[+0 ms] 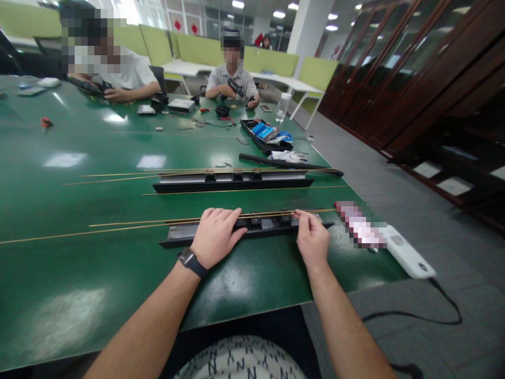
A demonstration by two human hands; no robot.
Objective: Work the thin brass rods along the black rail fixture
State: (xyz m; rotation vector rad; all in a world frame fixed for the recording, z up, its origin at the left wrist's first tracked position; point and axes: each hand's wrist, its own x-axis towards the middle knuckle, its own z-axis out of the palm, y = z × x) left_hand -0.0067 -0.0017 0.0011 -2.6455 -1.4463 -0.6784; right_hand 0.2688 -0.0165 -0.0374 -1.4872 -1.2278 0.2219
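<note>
A long black rail (272,230) with a silvery channel and black blocks along it lies on the green table in front of me. My left hand (216,234) is closed over its left half, fingers across the top and thumb on the near side. Thin gold rods (130,223) run lengthwise along the far edge of this rail, passing under my left fingers and sticking out far to the left. At the rail's right part, my right hand (313,239) pinches a thin gold rod between thumb and index finger. The exact fingertip contact is small and partly hidden.
A second black rail (232,184) with gold rods lies farther back. To the right are a phone (361,226) and a white power bank (408,252) with a cable. Beyond stand a black tray (260,139), white gloves (288,156) and a bottle (282,108). Two people sit across.
</note>
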